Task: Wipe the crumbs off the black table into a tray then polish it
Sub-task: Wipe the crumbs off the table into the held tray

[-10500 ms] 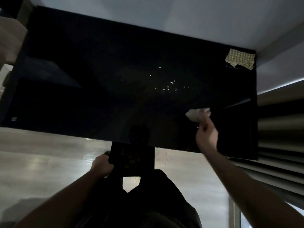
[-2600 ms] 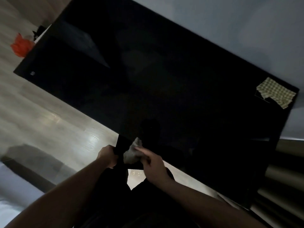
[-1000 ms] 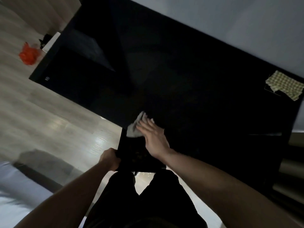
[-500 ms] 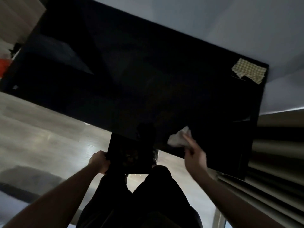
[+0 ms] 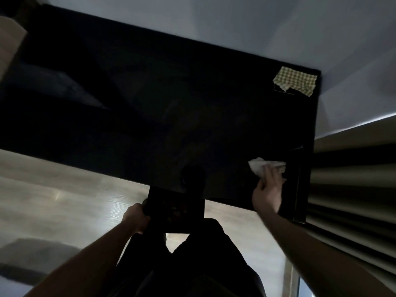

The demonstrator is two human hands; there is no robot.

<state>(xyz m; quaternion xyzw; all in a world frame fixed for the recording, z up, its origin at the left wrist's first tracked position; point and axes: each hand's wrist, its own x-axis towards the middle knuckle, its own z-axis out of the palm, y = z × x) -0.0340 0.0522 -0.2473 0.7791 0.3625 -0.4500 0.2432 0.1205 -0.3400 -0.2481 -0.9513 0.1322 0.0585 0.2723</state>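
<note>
The black table (image 5: 162,108) fills the upper half of the view, dark and glossy, and I see no crumbs on it. My left hand (image 5: 136,217) grips the left edge of a black tray (image 5: 175,211) held against the table's near edge. My right hand (image 5: 269,190) holds a crumpled white cloth (image 5: 260,166) on the tabletop near the right end. A yellow checked cloth (image 5: 295,81) lies folded at the table's far right corner.
A pale wall (image 5: 278,28) runs behind the table. Curtain folds (image 5: 351,194) hang close to its right end. Light wooden floor (image 5: 64,189) lies below the near edge, and my dark-trousered legs (image 5: 188,264) are under the tray.
My right hand has carried the white cloth from the table's near edge beside the tray out to the right end of the tabletop. The left hand still holds the tray.
</note>
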